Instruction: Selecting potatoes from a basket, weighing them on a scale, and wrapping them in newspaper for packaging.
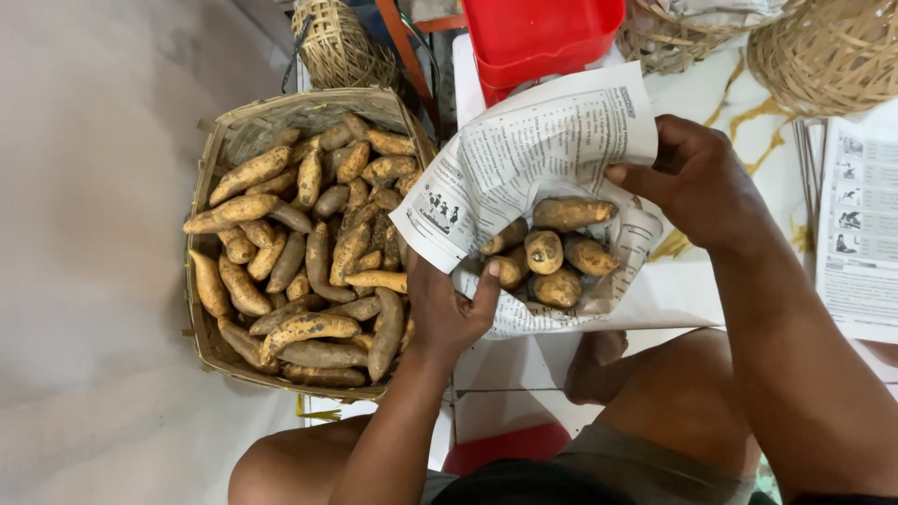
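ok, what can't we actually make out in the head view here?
- Sweet potatoes in the newspaper: lower ones hidden by the paper's folds and the left hand.
- Woven basket: bottom layers buried under the top tubers.
- Red tub: cut off by the top edge.
- Right hand: fingertips hidden behind the paper.

My left hand (447, 313) cups the near-left edge of a crumpled sheet of printed black-and-white newspaper (552, 140), thumb pressed against the fold. My right hand (697, 182) pinches the sheet's far-right edge, lifting that flap upright over the middle. Inside the paper's hollow lies a small heap of dusty, tan-orange sweet potatoes (552, 252), short and stubby, packed against one another, the largest lying crosswise at the far side.
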